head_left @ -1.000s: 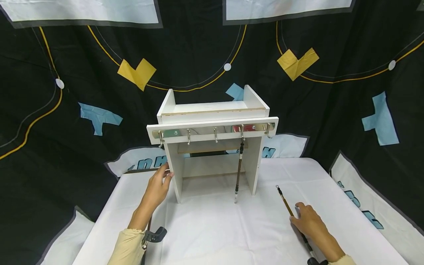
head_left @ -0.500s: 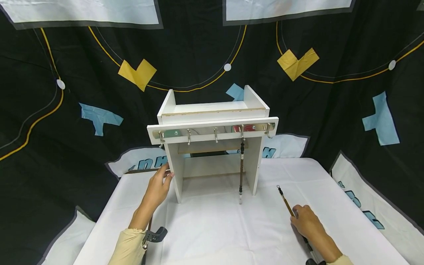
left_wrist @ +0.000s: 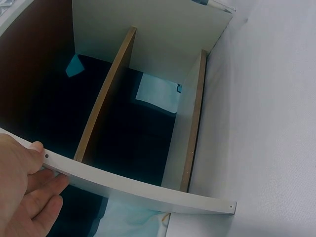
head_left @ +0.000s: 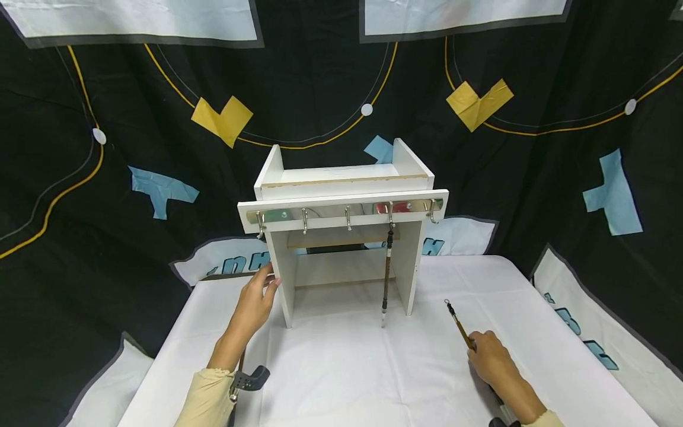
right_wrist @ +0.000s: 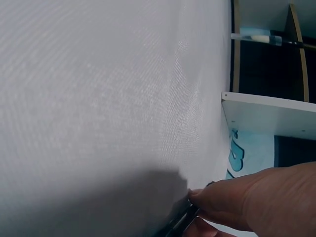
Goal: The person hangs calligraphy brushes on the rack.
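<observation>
A white shelf rack (head_left: 341, 185) with metal hooks along its front stands at the middle of the table. My left hand (head_left: 253, 302) grips its left side panel, thumb at the front edge and fingers on the outer face, as the left wrist view (left_wrist: 34, 197) shows. From one hook hangs a calligraphy brush (head_left: 386, 273), tip down with a clear cap. My right hand (head_left: 493, 359) pinches a second brush (head_left: 461, 329) on the table's right side. Its loop end points away toward the rack, and the fingers hide its middle. In the right wrist view its dark shaft (right_wrist: 183, 219) shows below the thumb.
White cloth covers the table (head_left: 341, 379). A thin dark stick (head_left: 242, 360) lies partly hidden under my left wrist. The rack's other hooks (head_left: 305, 220) hold nothing. Black curtain (head_left: 331, 77) with cords and tape pieces hangs behind.
My right fingers have closed from a loose spread above the brush to a pinch on it. The hanging brush swung right, then back left a little. My left hand has stayed put.
</observation>
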The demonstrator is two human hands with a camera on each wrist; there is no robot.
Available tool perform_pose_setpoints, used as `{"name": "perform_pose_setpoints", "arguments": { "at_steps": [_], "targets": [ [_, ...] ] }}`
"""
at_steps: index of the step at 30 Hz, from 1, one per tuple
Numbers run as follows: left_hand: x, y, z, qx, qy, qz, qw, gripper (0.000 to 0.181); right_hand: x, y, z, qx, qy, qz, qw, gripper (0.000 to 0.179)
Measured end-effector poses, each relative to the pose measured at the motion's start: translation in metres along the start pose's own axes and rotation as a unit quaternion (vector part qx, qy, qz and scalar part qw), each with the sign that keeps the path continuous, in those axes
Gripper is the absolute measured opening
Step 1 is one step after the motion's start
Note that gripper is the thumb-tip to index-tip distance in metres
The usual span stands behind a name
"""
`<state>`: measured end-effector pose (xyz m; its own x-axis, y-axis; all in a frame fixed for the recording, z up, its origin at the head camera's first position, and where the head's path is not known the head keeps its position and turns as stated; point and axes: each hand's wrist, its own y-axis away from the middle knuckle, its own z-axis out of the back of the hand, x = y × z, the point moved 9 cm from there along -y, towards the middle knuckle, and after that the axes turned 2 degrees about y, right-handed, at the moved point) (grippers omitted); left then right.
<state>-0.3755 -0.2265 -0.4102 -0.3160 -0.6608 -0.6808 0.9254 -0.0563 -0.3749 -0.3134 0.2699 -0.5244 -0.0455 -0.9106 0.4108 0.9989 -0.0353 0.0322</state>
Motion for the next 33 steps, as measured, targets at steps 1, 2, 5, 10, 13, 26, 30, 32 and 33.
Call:
{"name": "perform_pose_setpoints", "arguments": {
  "at_steps": [1,2,5,10,13,26,30,32,33],
  "targets": [
    [0.0001,0.0,-0.0001,0.0,0.001,0.001,1.0,0.048,0.0004,-0.0001,0.0,-0.001,0.0,-0.001,1.0,0.035],
    [0.0002,-0.0001,-0.0002,0.001,0.001,0.001,1.0,0.048,0.0004,-0.0003,-0.0002,-0.003,-0.001,-0.002,1.0,0.035],
    [0.0002,-0.0004,-0.0003,0.002,0.002,0.002,1.0,0.048,0.0008,-0.0009,-0.0002,-0.006,-0.001,-0.005,1.0,0.035],
    [-0.0001,-0.0008,0.0001,0.003,0.001,0.002,1.0,0.048,0.0011,-0.0003,-0.0001,-0.006,0.0,-0.003,1.0,0.035],
    [0.0004,-0.0006,-0.0001,0.004,-0.001,0.004,1.0,0.048,0.0012,0.0,0.0006,-0.006,-0.002,-0.002,1.0,0.034],
    [0.0006,-0.001,-0.001,0.0,-0.007,-0.004,1.0,0.047,-0.0021,-0.0028,0.0027,-0.011,-0.031,0.003,0.9994,0.032],
    [-0.0004,-0.0011,-0.001,0.0,-0.008,-0.005,1.0,0.048,-0.0027,-0.0017,0.0039,-0.008,-0.039,-0.002,0.9992,0.033],
    [0.0005,-0.0007,-0.0012,0.002,-0.008,-0.002,1.0,0.048,-0.0022,-0.0002,0.0059,-0.009,-0.044,-0.008,0.9989,0.034],
    [0.0009,-0.0006,-0.0012,0.003,-0.008,0.0,1.0,0.048,-0.0023,0.0004,0.0069,-0.01,-0.046,-0.01,0.9988,0.035]
  ]
}}
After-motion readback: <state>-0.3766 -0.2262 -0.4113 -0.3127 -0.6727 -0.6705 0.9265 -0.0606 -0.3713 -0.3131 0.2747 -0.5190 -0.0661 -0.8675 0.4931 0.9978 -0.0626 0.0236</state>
